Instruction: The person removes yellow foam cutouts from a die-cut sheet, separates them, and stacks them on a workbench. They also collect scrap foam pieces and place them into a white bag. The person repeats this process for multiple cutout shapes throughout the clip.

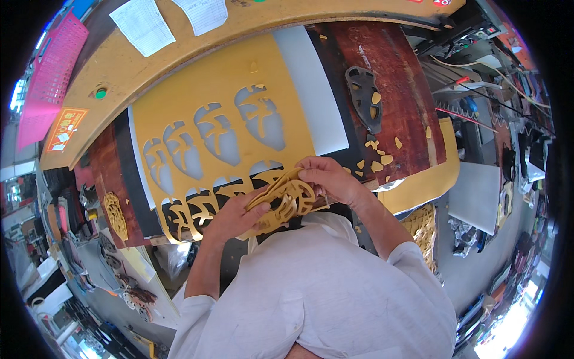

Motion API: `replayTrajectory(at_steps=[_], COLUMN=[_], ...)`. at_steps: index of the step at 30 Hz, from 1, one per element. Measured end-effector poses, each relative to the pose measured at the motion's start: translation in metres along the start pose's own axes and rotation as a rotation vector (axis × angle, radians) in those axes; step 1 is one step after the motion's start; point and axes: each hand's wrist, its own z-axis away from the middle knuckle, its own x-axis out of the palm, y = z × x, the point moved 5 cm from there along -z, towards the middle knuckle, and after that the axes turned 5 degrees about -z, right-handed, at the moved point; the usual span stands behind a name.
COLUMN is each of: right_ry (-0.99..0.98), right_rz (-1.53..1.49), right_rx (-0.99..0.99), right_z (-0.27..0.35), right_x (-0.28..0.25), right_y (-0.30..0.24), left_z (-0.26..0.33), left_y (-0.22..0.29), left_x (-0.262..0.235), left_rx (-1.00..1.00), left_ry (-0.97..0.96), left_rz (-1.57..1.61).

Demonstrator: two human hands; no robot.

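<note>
Close to my body, both hands grip a bundle of yellow cut pieces (281, 200) with curved straps and openings, like sandal uppers. My left hand (238, 216) is closed on the bundle's left side, thumb on top. At its upper right end, my right hand (330, 177) pinches the pieces between thumb and fingers. Beneath and beyond them lies a yellow sheet (209, 78) with several sole-shaped cut-outs, its cut near edge hanging over the front of the table. Part of that near edge is hidden behind my hands.
Under the sheet is a white board (317, 96) on a black-and-red-brown table (400, 78). A dark sole-shaped cutting die (364, 99) and yellow scraps (376, 166) lie right. A yellow pile (115, 216) sits left. Along the back runs a yellow machine beam (95, 78), beside a pink basket (57, 78).
</note>
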Motion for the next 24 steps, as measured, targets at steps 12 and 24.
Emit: replayTrajectory(at_steps=[12, 24], right_ry=[-0.023, 0.005], right_rz=[-0.368, 1.299], right_rx=[0.097, -0.834], right_z=[-0.018, 0.015], right_x=[-0.052, -0.086], right_y=[0.014, -0.069], left_z=[-0.012, 0.034], left_y=[0.054, 0.038], left_x=[0.059, 0.059], left_rx=[-0.132, -0.146], left_ry=[0.204, 0.378], left_rz=[-0.193, 0.02])
